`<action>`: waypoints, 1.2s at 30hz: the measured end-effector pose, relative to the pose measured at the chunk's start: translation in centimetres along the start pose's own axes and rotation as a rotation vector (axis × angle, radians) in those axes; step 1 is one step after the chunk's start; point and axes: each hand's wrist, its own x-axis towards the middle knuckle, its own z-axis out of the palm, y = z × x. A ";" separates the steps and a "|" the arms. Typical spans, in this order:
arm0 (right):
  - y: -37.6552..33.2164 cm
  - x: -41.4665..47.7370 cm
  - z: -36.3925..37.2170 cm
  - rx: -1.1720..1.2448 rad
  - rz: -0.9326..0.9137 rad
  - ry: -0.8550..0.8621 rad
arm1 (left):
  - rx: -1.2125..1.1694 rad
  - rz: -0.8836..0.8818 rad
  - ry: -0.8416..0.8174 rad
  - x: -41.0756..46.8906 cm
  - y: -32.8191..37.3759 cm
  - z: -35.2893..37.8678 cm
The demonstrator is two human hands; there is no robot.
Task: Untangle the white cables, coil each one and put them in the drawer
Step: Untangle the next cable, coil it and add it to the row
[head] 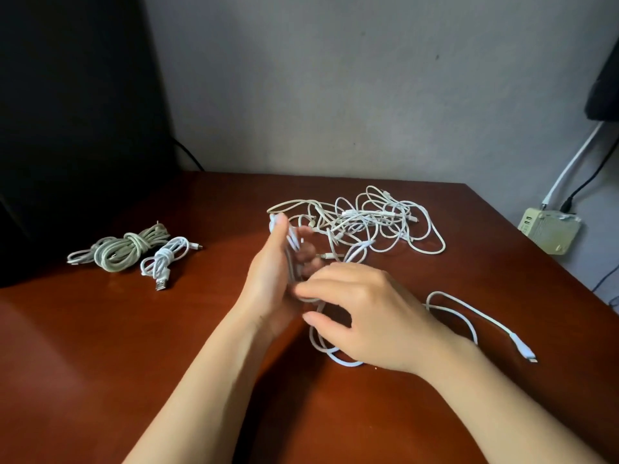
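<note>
Your left hand (268,279) stood upright on its edge above the table (100,363), palm turned toward your right, with loops of a white cable (450,304) wound lengthwise over it from the fingertips down to the heel of the palm. The fingers were held fairly straight and together inside those loops, so the hand served as a form for the coil more than it gripped anything.

Your right hand (371,313) was just beside it, knuckles up, fingers curled and reaching across to the lower part of the wound loops. It seemed to pinch the cable between thumb and forefinger there (the fingertips were blurred, so I cannot tell exactly how the strand was held). The free length of that same cable ran under your right hand, curved out on the table to the right of your wrist and ended in a plug (527,354) lying flat on the wood.

Beyond your left fingertips and a little to the right lay the tangled pile of white cables (368,222), loose loops crossing one another, resting on the table and apart from both hands.

Well off to the left of your left hand sat two finished bundles, touching or nearly so: a larger greyish bundle (124,251) and a smaller white bundle (165,259) with a metal plug pointing toward you.

Off the table edge, far to the right of your right hand, a pale power adapter (549,229) hung against the wall (335,78).
</note>
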 end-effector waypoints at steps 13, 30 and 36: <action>3.1 0.2 -2.3 0.393 0.500 0.147 | -0.373 0.044 -0.254 0.1 1.9 -0.7; 5.2 -0.3 -3.4 0.069 0.819 0.599 | -0.527 0.024 -0.428 0.8 2.4 -2.3; 5.6 -0.9 -2.8 -0.318 0.518 0.262 | -0.451 0.041 -0.377 0.6 2.2 -2.0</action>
